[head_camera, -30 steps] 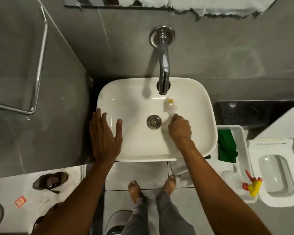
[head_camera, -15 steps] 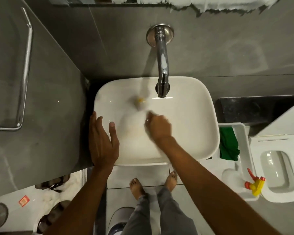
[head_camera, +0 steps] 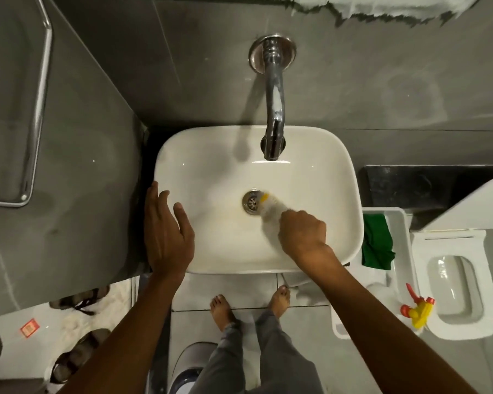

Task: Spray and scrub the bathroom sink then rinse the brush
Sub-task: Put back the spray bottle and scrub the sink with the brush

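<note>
One brush (head_camera: 268,204) moved rightward to one drain (head_camera: 251,202), two hands present.

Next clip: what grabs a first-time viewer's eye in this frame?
The white sink fills the centre, with the right hand scrubbing a blurred brush beside the drain. The left hand lies open on the sink's left rim, under a chrome tap. A green cloth sits in a white bin to the right.

The white ceramic basin (head_camera: 319,177) sits below the chrome wall spout (head_camera: 274,109); the steel drain (head_camera: 251,202) lies at its centre, and the white plastic caddy (head_camera: 396,220) stands right of it
</note>
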The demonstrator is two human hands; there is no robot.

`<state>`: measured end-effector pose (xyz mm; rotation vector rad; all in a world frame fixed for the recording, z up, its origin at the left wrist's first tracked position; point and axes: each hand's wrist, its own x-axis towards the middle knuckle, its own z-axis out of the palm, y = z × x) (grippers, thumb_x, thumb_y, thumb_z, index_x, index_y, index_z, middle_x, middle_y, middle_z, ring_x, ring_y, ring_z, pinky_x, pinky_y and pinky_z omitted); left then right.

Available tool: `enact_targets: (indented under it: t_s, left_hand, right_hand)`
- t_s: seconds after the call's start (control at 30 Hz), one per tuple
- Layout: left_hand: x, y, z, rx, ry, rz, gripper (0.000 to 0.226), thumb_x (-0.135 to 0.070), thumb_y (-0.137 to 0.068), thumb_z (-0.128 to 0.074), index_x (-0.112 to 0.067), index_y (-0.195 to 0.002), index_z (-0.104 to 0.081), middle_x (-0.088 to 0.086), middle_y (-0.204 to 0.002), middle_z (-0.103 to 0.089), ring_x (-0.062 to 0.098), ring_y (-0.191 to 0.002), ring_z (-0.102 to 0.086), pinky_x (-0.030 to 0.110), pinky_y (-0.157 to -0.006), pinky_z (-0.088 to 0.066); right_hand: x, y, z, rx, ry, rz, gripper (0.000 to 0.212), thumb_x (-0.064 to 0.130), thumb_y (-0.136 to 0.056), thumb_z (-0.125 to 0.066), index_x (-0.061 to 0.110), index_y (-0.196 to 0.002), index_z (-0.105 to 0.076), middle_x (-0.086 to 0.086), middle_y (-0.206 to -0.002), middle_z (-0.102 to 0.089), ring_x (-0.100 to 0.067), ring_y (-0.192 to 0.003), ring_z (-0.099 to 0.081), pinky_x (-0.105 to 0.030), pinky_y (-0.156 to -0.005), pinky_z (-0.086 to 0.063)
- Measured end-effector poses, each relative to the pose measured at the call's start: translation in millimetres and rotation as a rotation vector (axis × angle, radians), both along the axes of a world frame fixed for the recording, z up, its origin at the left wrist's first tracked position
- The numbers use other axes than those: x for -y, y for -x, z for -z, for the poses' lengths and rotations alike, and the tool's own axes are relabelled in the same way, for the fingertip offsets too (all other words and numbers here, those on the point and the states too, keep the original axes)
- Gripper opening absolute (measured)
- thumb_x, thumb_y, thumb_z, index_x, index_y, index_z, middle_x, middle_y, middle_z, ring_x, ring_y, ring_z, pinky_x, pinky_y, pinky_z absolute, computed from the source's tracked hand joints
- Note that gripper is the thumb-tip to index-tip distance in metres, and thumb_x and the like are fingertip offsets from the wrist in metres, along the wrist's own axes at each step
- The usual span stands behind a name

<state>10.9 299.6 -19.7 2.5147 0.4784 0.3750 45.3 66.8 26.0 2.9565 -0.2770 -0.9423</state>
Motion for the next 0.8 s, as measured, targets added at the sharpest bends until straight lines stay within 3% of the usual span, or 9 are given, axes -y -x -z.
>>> enact_targets:
  t_s: [0.07,0.2,0.3,0.4,0.47,0.53,0.63,0.8]
  left_hand:
    - [0,2,0,-0.01,0.013,-0.005,0.041,-0.021,-0.114,-0.046,0.003,-0.147,-0.055,0.02,-0.166,-0.046,0.037,-0.152,-0.048,0.047,-0.121,-0.048]
    - [1,0,-3,-0.006,0.021,0.007,0.04,-0.019,-0.114,-0.047,0.002,-0.147,-0.055,0.019,-0.167,-0.046,0.037,-0.152,-0.049,0.046,-0.12,-0.048]
    - [2,2,-3,0.056,0.062,-0.022,0.04,-0.02,-0.116,-0.045,0.002,-0.147,-0.055,0.018,-0.165,-0.049,0.034,-0.151,-0.051,0.034,-0.122,-0.044]
    - [3,3,-2,0.14,0.074,-0.037,0.04,-0.018,-0.116,-0.042,0.005,-0.146,-0.056,0.019,-0.161,-0.053,0.033,-0.147,-0.056,0.018,-0.12,-0.036]
    - [2,2,-1,0.162,0.061,-0.028,0.039,-0.017,-0.116,-0.043,0.006,-0.145,-0.057,0.02,-0.159,-0.055,0.033,-0.144,-0.058,0.023,-0.118,-0.043]
    - [2,1,0,0.153,0.075,-0.025,0.039,-0.017,-0.117,-0.042,0.005,-0.145,-0.057,0.019,-0.159,-0.055,0.033,-0.144,-0.059,0.029,-0.117,-0.047]
    - [1,0,-2,0.135,0.107,-0.038,0.038,-0.017,-0.117,-0.041,0.004,-0.145,-0.056,0.017,-0.16,-0.054,0.031,-0.145,-0.057,0.014,-0.118,-0.037]
    - [0,-2,-2,0.125,0.139,-0.054,0.038,-0.018,-0.116,-0.042,0.004,-0.143,-0.057,0.017,-0.16,-0.054,0.032,-0.144,-0.057,0.006,-0.117,-0.029]
  right_hand:
    - [-3,9,-6,-0.094,-0.003,-0.066,0.028,0.021,-0.104,-0.053,0.02,-0.127,-0.069,-0.003,-0.121,-0.075,-0.027,-0.111,-0.074,-0.03,-0.077,-0.045]
    - [-20,0,-17,-0.209,-0.028,-0.117,0.033,0.02,-0.101,-0.057,0.015,-0.132,-0.066,-0.006,-0.133,-0.07,-0.029,-0.123,-0.068,-0.035,-0.095,-0.05]
    - [-61,3,-18,-0.361,-0.246,-0.168,0.037,0.029,-0.103,-0.054,0.014,-0.135,-0.065,-0.01,-0.139,-0.066,-0.034,-0.128,-0.064,-0.037,-0.096,-0.048]
    - [-99,-6,-3,-0.164,-0.403,-0.07,0.031,0.032,-0.106,-0.05,0.018,-0.126,-0.07,-0.012,-0.13,-0.071,-0.036,-0.121,-0.068,-0.035,-0.087,-0.048]
    - [-103,-28,4,0.015,-0.449,0.039,0.037,0.035,-0.112,-0.042,0.018,-0.129,-0.07,-0.015,-0.128,-0.073,-0.038,-0.121,-0.069,-0.038,-0.092,-0.052]
    - [-82,-53,11,0.133,-0.402,0.181,0.042,0.035,-0.114,-0.034,0.017,-0.134,-0.067,-0.018,-0.131,-0.071,-0.04,-0.123,-0.067,-0.043,-0.1,-0.051]
    - [-16,-59,18,0.186,-0.251,0.337,0.039,0.026,-0.108,-0.038,0.021,-0.134,-0.067,-0.014,-0.129,-0.07,-0.039,-0.121,-0.067,-0.043,-0.099,-0.051]
    - [53,4,-5,-0.037,-0.053,0.268,0.038,0.031,-0.108,-0.041,0.018,-0.128,-0.07,-0.013,-0.124,-0.073,-0.036,-0.113,-0.07,-0.042,-0.094,-0.053]
